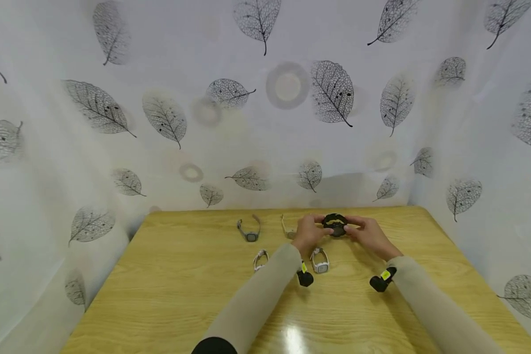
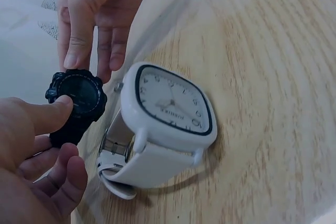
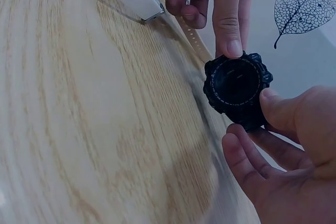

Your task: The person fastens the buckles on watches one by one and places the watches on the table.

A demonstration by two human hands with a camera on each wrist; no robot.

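Note:
A black digital wristwatch (image 1: pixel 335 225) with a round, chunky case is between my two hands toward the back right of the table. My left hand (image 1: pixel 309 232) pinches one side of it, the thumb on the edge of the face in the left wrist view. From the other side my right hand (image 1: pixel 371 237) grips it, thumb at the case rim and fingers behind. The dark round face (image 3: pixel 234 81) points up toward the wrist cameras. Close below my left hand stands a white square-faced watch (image 2: pixel 170 100) with numerals and a white strap.
On the wooden table (image 1: pixel 172 285), a grey watch (image 1: pixel 250 236) stands at the back, and a pale-strapped watch (image 1: pixel 289 233) is partly behind my left hand. Another white watch (image 1: pixel 260 259) sits beside my left sleeve. A leaf-printed curtain (image 1: pixel 265 142) hangs behind the table.

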